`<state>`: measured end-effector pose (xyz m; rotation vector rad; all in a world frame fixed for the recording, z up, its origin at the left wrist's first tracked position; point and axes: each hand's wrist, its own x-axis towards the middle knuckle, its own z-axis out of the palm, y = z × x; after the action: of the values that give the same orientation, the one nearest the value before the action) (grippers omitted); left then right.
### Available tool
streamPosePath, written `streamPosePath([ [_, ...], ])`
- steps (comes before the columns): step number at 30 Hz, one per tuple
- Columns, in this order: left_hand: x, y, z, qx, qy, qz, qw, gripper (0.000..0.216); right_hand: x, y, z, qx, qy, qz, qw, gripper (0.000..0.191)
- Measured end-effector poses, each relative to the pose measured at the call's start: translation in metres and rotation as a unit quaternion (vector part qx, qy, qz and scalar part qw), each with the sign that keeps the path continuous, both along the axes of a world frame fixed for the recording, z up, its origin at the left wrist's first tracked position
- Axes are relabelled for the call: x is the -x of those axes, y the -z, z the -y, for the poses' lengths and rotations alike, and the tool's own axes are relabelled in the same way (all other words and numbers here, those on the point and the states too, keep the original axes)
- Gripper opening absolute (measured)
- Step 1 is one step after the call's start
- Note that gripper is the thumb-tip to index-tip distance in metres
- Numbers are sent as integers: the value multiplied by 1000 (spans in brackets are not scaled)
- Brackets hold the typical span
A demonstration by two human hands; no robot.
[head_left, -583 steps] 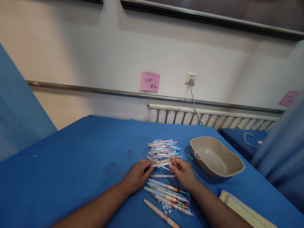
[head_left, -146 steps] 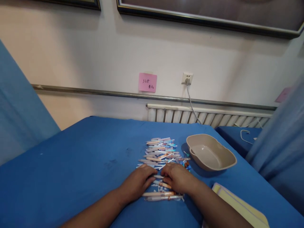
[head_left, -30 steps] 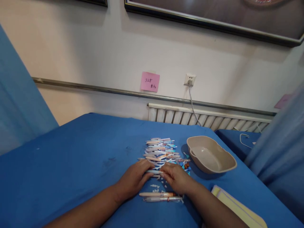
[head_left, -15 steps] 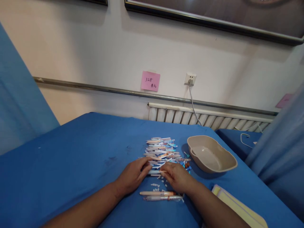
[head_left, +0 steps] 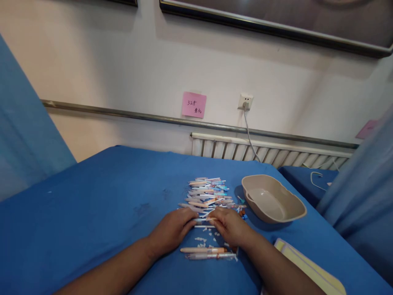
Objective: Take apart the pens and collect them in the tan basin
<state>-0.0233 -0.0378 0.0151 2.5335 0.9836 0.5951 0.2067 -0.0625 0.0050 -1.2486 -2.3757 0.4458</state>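
My left hand and my right hand meet over the near end of a row of pen parts. Between their fingertips a pale pen lies level, pinched at both ends. Just below it is a thin white refill. Beyond the hands spreads a pile of pens and thin white refills. Two finished-looking pens, one orange and one clear, lie side by side nearer me. Small white pieces are scattered between. My fingers partly hide the held pen.
A beige plastic basin stands right of the pile, with small blue and brown parts beside it. A folded yellow cloth lies at the near right. Blue sheeting covers the table. Blue curtains hang at both sides.
My left fingers have drawn back slightly from the pile's near edge, leaving an orange pen there in fuller view. Both hands stay around the pale pen, which has shifted slightly away from me.
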Motion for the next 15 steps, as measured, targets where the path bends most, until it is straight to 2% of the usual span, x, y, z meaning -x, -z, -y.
streamPosePath([
  [6, 0, -8, 0, 2, -7, 13, 1000, 26, -12, 2, -6, -4, 113, 22, 993, 19],
  [11, -3, -10, 4, 0, 6, 6, 1000, 24, -9, 2, -5, -14, 119, -12, 993, 20],
  [15, -3, -11, 3, 8, 11, 23, 1000, 26, -10, 3, -7, -4, 142, 5, 990, 20],
])
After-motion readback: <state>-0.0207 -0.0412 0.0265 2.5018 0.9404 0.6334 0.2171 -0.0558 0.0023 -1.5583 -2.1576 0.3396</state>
